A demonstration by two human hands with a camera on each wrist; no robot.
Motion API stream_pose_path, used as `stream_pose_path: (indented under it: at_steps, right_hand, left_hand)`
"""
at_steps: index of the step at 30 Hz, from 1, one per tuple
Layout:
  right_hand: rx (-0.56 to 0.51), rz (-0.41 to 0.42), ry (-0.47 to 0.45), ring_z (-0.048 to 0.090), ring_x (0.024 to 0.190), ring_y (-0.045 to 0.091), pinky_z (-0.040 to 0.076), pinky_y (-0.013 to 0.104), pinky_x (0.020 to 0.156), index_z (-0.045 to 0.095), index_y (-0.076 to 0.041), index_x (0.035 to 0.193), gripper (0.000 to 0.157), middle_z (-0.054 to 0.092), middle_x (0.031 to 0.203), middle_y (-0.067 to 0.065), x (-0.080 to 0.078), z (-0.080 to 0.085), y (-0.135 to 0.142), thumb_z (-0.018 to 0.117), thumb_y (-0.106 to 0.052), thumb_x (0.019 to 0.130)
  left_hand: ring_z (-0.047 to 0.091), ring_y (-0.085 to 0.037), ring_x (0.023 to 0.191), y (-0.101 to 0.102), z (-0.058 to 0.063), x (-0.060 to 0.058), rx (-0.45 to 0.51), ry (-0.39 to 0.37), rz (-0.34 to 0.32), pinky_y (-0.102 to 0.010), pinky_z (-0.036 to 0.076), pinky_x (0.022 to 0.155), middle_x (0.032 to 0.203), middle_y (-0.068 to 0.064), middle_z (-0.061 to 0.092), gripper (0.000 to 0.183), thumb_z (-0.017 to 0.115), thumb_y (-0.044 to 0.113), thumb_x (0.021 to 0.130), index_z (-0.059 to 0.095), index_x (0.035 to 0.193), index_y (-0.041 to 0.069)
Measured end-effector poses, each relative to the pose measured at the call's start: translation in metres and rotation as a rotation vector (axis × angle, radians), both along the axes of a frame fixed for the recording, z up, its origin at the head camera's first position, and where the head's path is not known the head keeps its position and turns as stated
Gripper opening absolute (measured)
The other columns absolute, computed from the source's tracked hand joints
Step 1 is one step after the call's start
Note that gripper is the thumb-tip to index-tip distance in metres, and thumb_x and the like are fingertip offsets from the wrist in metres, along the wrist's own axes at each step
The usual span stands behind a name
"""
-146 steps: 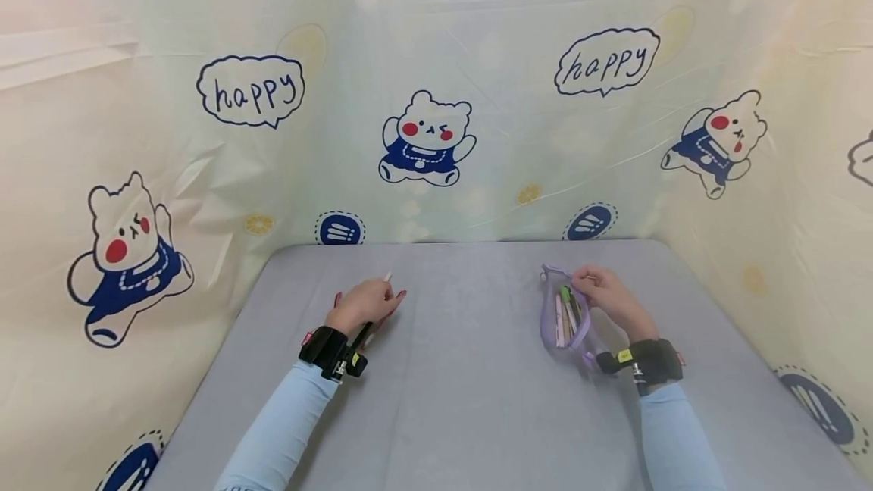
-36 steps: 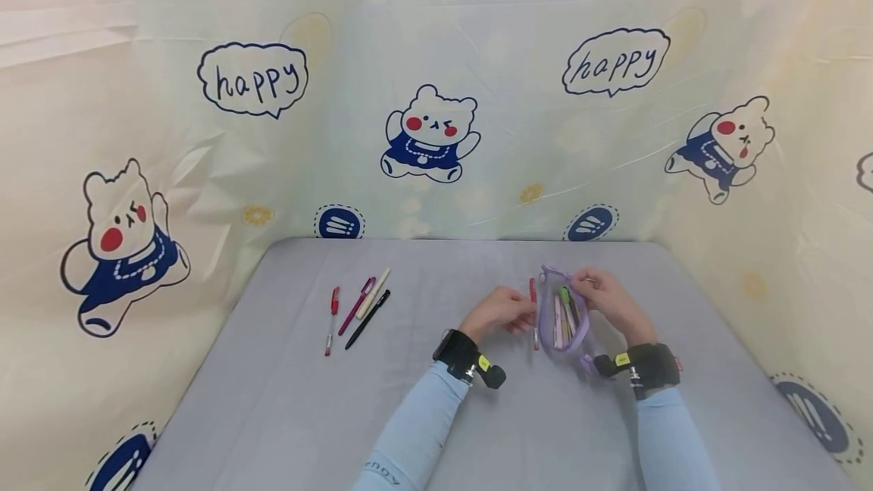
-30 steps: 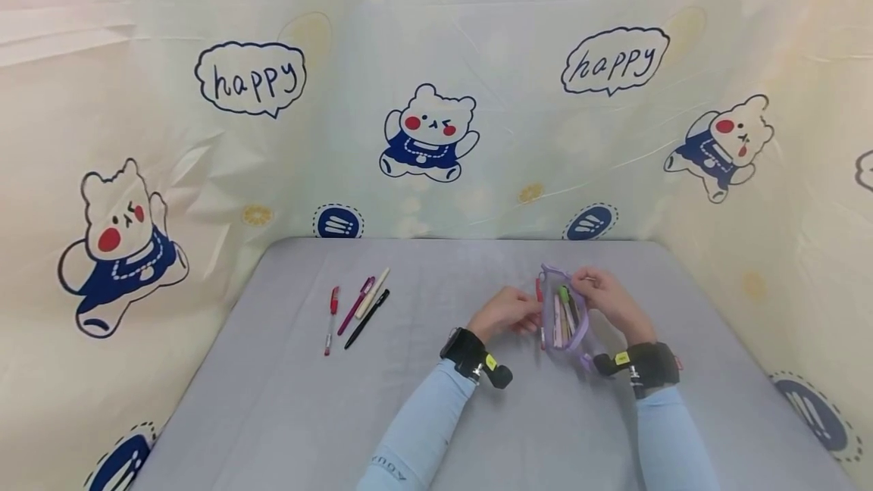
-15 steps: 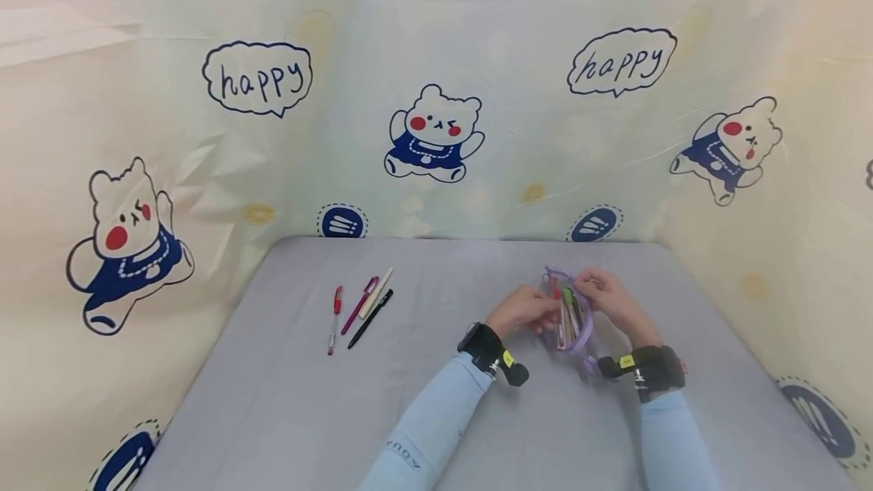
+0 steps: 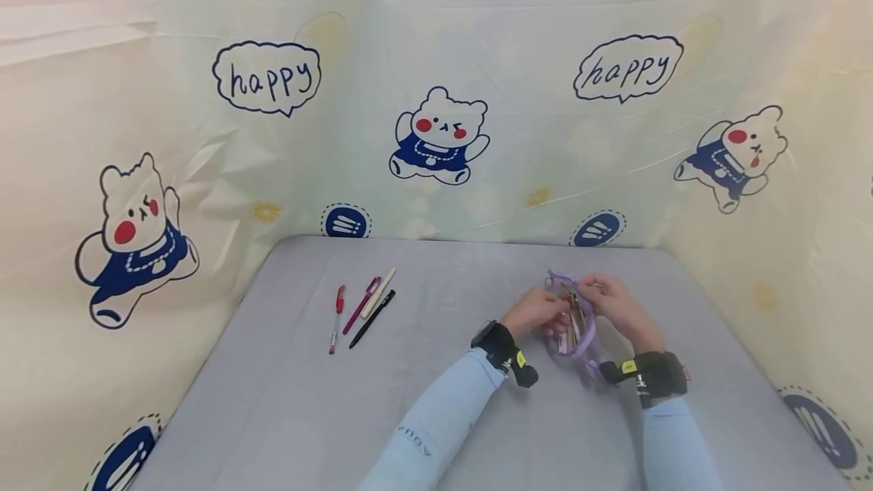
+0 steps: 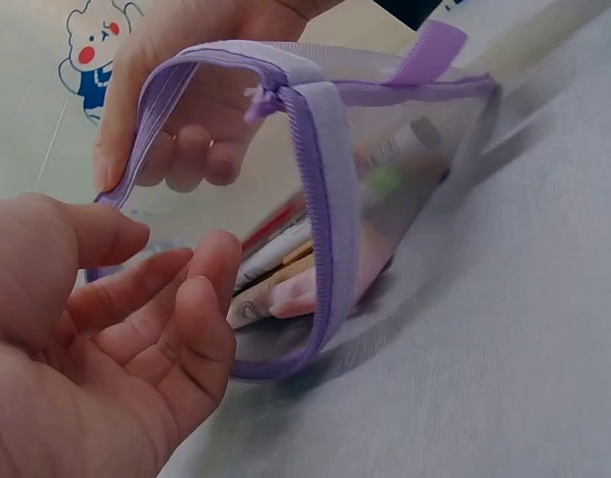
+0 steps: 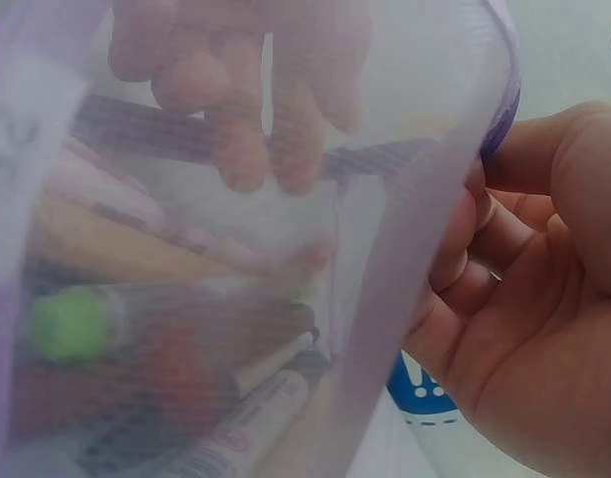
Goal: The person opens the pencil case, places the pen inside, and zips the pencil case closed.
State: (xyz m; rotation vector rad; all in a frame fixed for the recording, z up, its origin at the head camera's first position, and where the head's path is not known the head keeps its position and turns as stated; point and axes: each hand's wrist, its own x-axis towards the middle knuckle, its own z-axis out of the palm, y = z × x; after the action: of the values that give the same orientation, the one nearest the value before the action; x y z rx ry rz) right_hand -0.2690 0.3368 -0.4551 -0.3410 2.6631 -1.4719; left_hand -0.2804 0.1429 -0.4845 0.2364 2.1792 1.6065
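Note:
A purple-edged mesh pencil pouch [image 5: 588, 341] stands with its zipped mouth spread on the right of the table. My right hand [image 5: 617, 309] pinches its rim between thumb and fingers. At the mouth, my left hand [image 6: 116, 329] has loosely bent fingers and nothing between them; its fingertips overlap the opening. Several pens and markers lie inside the pouch, among them a white marker [image 6: 271, 254] and a green-capped one [image 7: 72, 324]. Through the mesh in the right wrist view, the left fingers [image 7: 241, 149] show blurred.
Left of centre on the grey table [image 5: 273, 400] lie a red-capped pen [image 5: 339, 309], a magenta pen [image 5: 361, 305], a cream pen [image 5: 378, 294] and a black pen [image 5: 371, 319]. A printed curtain [image 5: 505, 67] hangs behind the table.
My left hand has come from the pens at left to the pouch, carried a red pen into its mouth and let go. The right hand has kept its grip on the rim.

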Motion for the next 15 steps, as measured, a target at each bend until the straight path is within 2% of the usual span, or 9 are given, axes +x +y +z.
stream_pose_path:
  at_steps: [4, 8, 11, 15]
  right_hand:
    - [-0.007, -0.001, 0.003, 0.059, 0.09, 0.009, 0.053, 0.03, 0.074, 0.055, 0.006, 0.116, 0.034, 0.061, 0.109, 0.016, -0.003, -0.004, 0.004, 0.05, -0.025, 0.103]
    - [-0.032, -0.004, -0.006, 0.058, 0.083, 0.006, 0.054, 0.028, 0.071, 0.054, 0.01, 0.115, 0.03, 0.06, 0.102, 0.009, -0.003, -0.001, 0.004, 0.05, -0.017, 0.103]
    - [-0.022, -0.001, -0.016, 0.057, 0.084, 0.008, 0.053, 0.029, 0.072, 0.053, 0.011, 0.116, 0.029, 0.059, 0.102, 0.011, -0.003, 0.0, 0.004, 0.049, -0.015, 0.103]
    - [0.011, -0.013, -0.015, 0.056, 0.088, 0.011, 0.053, 0.029, 0.074, 0.055, 0.006, 0.117, 0.032, 0.059, 0.106, 0.016, 0.001, -0.002, 0.003, 0.05, -0.022, 0.103]
  left_hand:
    - [0.068, -0.016, 0.068, -0.006, -0.002, -0.002, 0.031, 0.051, -0.039, -0.027, 0.05, 0.058, 0.076, -0.002, 0.071, 0.024, 0.057, 0.023, 0.097, 0.072, 0.096, 0.005]
    - [0.068, -0.015, 0.068, -0.014, -0.003, -0.006, 0.065, 0.075, -0.043, -0.026, 0.05, 0.058, 0.078, -0.002, 0.07, 0.025, 0.055, 0.022, 0.098, 0.071, 0.101, 0.002]
    - [0.067, -0.015, 0.068, -0.021, -0.004, -0.007, 0.07, 0.079, -0.045, -0.027, 0.051, 0.058, 0.079, -0.002, 0.07, 0.025, 0.054, 0.02, 0.098, 0.07, 0.1, 0.001]
    - [0.069, -0.015, 0.069, -0.034, -0.005, -0.007, 0.063, 0.087, -0.059, -0.028, 0.054, 0.062, 0.081, -0.003, 0.071, 0.023, 0.055, 0.019, 0.097, 0.07, 0.097, 0.003]
